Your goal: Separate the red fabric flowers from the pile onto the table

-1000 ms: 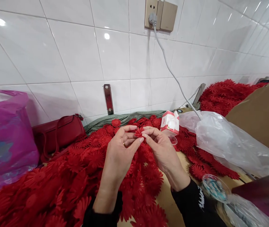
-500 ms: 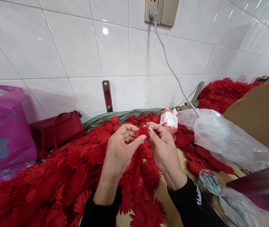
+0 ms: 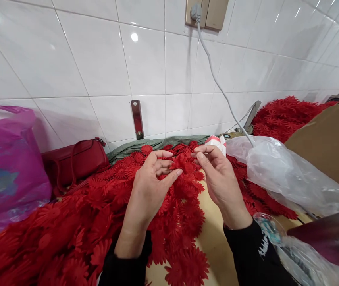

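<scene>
My left hand holds a red artificial flower near its fingertips, the thumb below and the index finger raised above it. The flower's petals stand up, bunched. To the right, apart from the flower, my right hand is closed in a pinch of thumb and fingers. Whatever is in that pinch, if anything, is too small to make out. Under both hands lies a heap of flat red flower pieces with many narrow petals, spread over the yellowish table.
A purple bag and a red handbag stand at left. At right are clear plastic sheeting, a round clear tub, a brown board and more red flowers. A tissue box sits behind my right hand. A grey cord hangs from the wall socket.
My right hand has drawn away from the flower, to the right and slightly up. My left hand stays nearly in place with the flower. The view has shifted a little.
</scene>
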Demonstrator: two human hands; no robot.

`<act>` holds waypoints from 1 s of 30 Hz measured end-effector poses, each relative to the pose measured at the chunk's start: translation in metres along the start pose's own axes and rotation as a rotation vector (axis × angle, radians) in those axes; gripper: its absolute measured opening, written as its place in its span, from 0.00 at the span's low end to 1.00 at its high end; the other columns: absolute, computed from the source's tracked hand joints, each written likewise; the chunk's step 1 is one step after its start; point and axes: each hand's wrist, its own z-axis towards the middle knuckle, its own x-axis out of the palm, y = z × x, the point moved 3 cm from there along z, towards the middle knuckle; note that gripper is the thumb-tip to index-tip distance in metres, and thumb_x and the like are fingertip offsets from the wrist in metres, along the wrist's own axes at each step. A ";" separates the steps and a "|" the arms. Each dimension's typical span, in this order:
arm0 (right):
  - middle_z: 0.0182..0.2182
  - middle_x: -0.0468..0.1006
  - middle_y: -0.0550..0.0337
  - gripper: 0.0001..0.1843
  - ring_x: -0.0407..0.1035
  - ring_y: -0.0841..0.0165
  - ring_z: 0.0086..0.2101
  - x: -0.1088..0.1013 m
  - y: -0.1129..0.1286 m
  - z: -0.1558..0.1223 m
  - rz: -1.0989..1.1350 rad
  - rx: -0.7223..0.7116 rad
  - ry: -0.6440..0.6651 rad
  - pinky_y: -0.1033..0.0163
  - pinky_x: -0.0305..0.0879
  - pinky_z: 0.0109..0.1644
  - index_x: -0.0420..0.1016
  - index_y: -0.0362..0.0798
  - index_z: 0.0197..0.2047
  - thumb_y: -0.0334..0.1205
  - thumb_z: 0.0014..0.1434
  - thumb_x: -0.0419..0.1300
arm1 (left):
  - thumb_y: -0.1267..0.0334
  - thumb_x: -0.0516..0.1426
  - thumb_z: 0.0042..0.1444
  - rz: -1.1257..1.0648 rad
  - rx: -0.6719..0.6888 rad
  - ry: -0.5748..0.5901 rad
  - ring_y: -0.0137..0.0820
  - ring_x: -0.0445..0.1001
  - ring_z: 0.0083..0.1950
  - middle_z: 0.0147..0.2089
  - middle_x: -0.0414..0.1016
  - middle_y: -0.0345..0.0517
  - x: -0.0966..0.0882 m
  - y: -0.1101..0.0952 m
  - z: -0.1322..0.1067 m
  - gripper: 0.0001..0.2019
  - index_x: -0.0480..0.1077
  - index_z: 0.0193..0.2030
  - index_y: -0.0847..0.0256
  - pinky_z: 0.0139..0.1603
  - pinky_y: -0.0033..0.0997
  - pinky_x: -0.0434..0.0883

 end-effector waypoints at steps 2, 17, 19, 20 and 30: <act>0.45 0.78 0.58 0.09 0.73 0.64 0.48 0.002 0.013 -0.003 -0.116 -0.094 0.099 0.57 0.70 0.56 0.76 0.55 0.45 0.48 0.65 0.64 | 0.62 0.67 0.56 0.005 0.005 0.011 0.27 0.79 0.41 0.41 0.79 0.41 0.001 0.003 0.001 0.19 0.68 0.52 0.58 0.46 0.27 0.74; 0.43 0.78 0.57 0.04 0.72 0.64 0.49 0.008 0.014 -0.007 -0.380 -0.222 0.237 0.55 0.66 0.58 0.77 0.53 0.40 0.37 0.68 0.61 | 0.64 0.65 0.58 0.067 0.061 0.028 0.28 0.78 0.44 0.46 0.80 0.45 0.004 0.004 0.002 0.16 0.69 0.51 0.59 0.51 0.29 0.75; 0.42 0.78 0.57 0.06 0.72 0.64 0.46 0.008 0.015 -0.007 -0.361 -0.191 0.196 0.55 0.67 0.56 0.76 0.52 0.40 0.38 0.70 0.58 | 0.64 0.66 0.57 0.086 0.067 0.020 0.27 0.78 0.43 0.44 0.80 0.44 0.005 0.004 0.002 0.16 0.70 0.51 0.59 0.50 0.29 0.74; 0.43 0.78 0.56 0.08 0.72 0.65 0.47 0.008 0.016 -0.007 -0.348 -0.179 0.182 0.55 0.66 0.56 0.75 0.51 0.40 0.40 0.71 0.56 | 0.64 0.66 0.57 0.096 0.071 0.011 0.27 0.78 0.43 0.44 0.80 0.43 0.005 0.004 0.002 0.16 0.70 0.51 0.59 0.50 0.29 0.74; 0.45 0.80 0.54 0.06 0.73 0.63 0.46 0.004 0.014 -0.008 -0.368 -0.174 0.039 0.55 0.67 0.54 0.72 0.50 0.38 0.42 0.68 0.59 | 0.65 0.66 0.56 0.093 0.088 0.008 0.27 0.75 0.42 0.41 0.78 0.40 0.006 0.005 0.002 0.13 0.70 0.47 0.58 0.48 0.28 0.73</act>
